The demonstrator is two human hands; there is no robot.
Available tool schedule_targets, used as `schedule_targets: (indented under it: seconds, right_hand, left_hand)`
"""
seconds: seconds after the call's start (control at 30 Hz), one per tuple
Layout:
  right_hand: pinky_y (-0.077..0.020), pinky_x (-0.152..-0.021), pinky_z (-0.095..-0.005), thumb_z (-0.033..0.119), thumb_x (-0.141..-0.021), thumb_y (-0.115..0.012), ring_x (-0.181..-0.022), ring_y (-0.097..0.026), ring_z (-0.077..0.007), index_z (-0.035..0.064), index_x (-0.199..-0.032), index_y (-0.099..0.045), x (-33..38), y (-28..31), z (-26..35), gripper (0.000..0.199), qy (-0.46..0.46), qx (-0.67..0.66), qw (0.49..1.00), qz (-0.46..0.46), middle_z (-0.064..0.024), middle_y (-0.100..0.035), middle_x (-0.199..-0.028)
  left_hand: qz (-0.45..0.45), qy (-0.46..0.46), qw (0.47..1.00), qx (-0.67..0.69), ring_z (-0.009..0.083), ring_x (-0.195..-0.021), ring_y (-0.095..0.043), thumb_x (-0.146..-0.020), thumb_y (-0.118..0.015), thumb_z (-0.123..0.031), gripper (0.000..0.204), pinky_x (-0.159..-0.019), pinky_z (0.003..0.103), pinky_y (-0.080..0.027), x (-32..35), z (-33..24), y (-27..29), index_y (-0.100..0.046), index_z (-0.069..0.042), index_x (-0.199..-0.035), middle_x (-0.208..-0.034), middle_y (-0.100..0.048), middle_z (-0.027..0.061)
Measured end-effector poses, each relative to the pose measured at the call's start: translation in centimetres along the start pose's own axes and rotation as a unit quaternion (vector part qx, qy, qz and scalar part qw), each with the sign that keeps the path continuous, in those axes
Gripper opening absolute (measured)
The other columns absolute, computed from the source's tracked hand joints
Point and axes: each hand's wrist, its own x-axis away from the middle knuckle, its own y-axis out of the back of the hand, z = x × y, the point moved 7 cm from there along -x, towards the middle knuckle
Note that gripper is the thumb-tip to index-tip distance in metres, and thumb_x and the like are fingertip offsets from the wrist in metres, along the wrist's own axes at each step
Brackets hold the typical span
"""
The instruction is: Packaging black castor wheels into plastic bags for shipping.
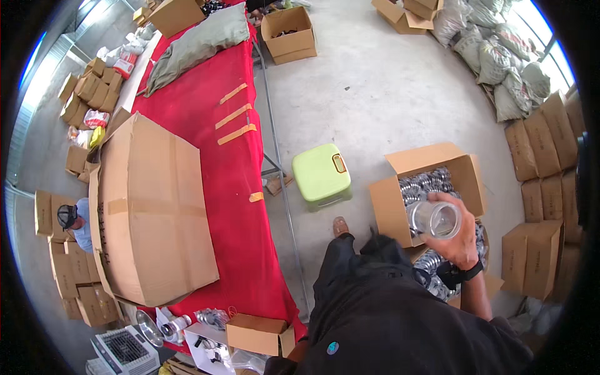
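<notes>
My right hand (461,242), with a dark watch at its wrist, is wrapped round a clear, round jar (435,219). I hold the jar tilted above an open cardboard box (389,206) filled with rows of shiny grey, ringed pieces. A second open box (492,286) with similar pieces (430,261) stands nearer to me, partly behind my right arm. Only a sliver of my left arm shows at the lower edge, beside the red-covered table; the left hand is out of the picture.
A green stool (322,174) stands left of the box. Along the left runs the red-clothed table (240,181) with a big carton (165,212) and a small open box (253,332). Stacked cartons (531,253) and white sacks (497,59) line the right. A person (80,225) is far left.
</notes>
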Motion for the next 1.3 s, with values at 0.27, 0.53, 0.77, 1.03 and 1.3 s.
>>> schedule_targets:
  seconds: [0.27, 0.53, 0.77, 1.03, 1.3]
  right_hand:
    - [-0.0557, -0.110, -0.0405, 0.010, -0.068, -0.093, -0.125, -0.074, -0.0264, -0.0005, -0.141, -0.061, -13.5, -0.7, -2.4, 0.081, -0.027, -0.056, 0.998, 0.002, -0.0167, -0.076, -0.136]
    - [-0.0551, -0.111, -0.0403, 0.012, -0.070, -0.095, -0.126, -0.072, -0.0245, -0.0006, -0.142, -0.060, -32.0, -2.3, -4.6, 0.081, -0.003, -0.071, 0.994, 0.082, -0.0161, -0.075, -0.138]
    - [-0.0562, -0.109, -0.0412, 0.013, -0.070, -0.095, -0.125, -0.073, -0.0273, 0.0002, -0.140, -0.062, -54.8, -3.4, -10.2, 0.079, 0.055, -0.058, 0.987, 0.143, -0.0171, -0.075, -0.135]
    - [-0.0579, -0.107, -0.0445, 0.014, -0.069, -0.097, -0.123, -0.074, -0.0374, 0.0021, -0.137, -0.068, -79.6, 1.8, -12.8, 0.075, 0.127, 0.006, 0.975, 0.183, -0.0198, -0.075, -0.133]
    - [-0.0585, -0.107, -0.0447, 0.014, -0.069, -0.098, -0.123, -0.074, -0.0372, 0.0041, -0.137, -0.068, -93.2, 8.3, -14.4, 0.075, 0.127, 0.015, 0.982, 0.137, -0.0185, -0.075, -0.134]
  left_hand:
    - [-0.044, -0.027, 0.998, 0.026, 0.0219, -0.110, -0.074, -0.105, -0.062, -0.044, 0.050, -0.096, 0.039, -0.058, -7.0, -7.0, -0.2, -0.081, -0.001, -0.122, -0.116, -0.081, 0.0164]
    - [-0.066, -0.014, 0.974, -0.218, 0.0215, -0.092, -0.075, -0.106, -0.059, -0.040, 0.045, -0.079, 0.040, -0.060, -18.4, -20.7, -1.5, -0.078, -0.002, -0.120, -0.106, -0.080, 0.0100]
    - [-0.237, 0.262, 0.912, 0.208, 0.0209, -0.083, -0.075, -0.099, -0.078, -0.027, 0.026, -0.065, 0.041, -0.060, -31.0, -35.7, -6.9, -0.079, -0.004, -0.113, -0.099, -0.078, 0.0072]
    - [-0.158, 0.269, 0.942, 0.124, 0.0209, -0.089, -0.077, -0.098, -0.079, -0.033, 0.037, -0.066, 0.037, -0.062, -46.8, -54.7, -15.9, -0.079, -0.003, -0.120, -0.101, -0.080, 0.0069]
    - [-0.179, 0.215, 0.953, 0.116, 0.0189, -0.091, -0.077, -0.100, -0.078, -0.032, 0.037, -0.071, 0.039, -0.064, -60.7, -71.9, -17.6, -0.078, -0.005, -0.125, -0.101, -0.079, 0.0047]
